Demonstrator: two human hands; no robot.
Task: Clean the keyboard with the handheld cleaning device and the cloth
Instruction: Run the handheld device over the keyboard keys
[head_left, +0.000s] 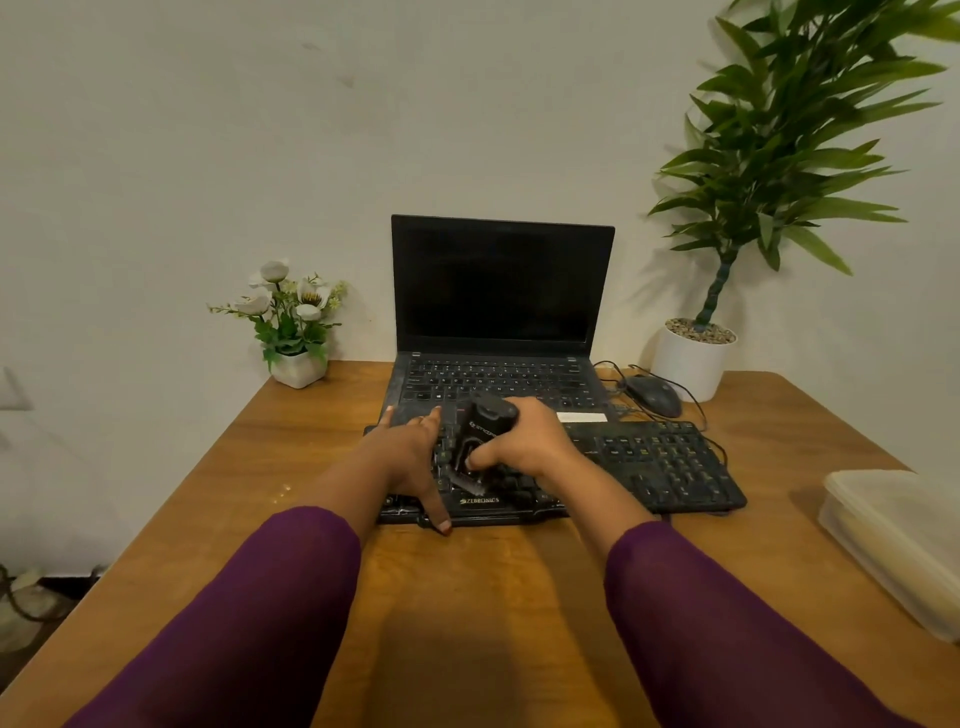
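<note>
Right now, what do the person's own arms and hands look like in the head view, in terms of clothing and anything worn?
Both arms wear dark purple long sleeves that end partway along the forearm. The left hand and right hand are bare, without gloves. A small ring seems to sit on a left finger. No watch or bracelet shows.

You face plain pale wall (208, 130); wooden desk (493, 597) spreads beneath your fingers, leafy plant (789, 130) beyond them, right.

keyboard (649, 462) left half under hands, container (898, 540) cropped
</note>
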